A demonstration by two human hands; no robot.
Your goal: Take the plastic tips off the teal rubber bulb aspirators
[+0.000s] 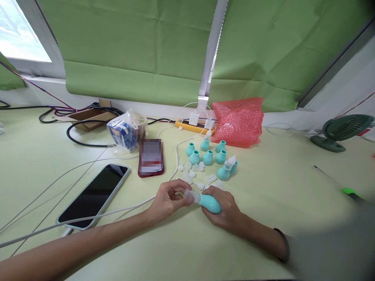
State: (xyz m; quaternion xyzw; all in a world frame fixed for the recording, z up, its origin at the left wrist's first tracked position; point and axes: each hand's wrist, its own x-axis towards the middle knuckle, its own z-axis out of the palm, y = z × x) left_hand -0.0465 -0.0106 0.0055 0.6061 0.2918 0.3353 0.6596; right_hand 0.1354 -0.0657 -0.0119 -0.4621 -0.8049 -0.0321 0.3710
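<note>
Grips a teal bulb in the right hand, wrapped firmly around its side, neck leftward, over a pale table. Pinches the clear tip at that neck between thumb and fingers of the left hand. Could bend or drop the tip if pressed at an angle; could topple upright teal bulbs or scatter loose clear pieces beyond with a forward nudge.

The held bulb looks like smooth, glossy plastic or rubber, its nozzle frosted, translucent plastic. The desk is smooth with a faint sheen; the black screen is glossy, like glass. The blind looks like matt cloth, the pouch shiny, bumpy bubble plastic, the box dull cardboard, the bag thin, crinkled plastic.
</note>
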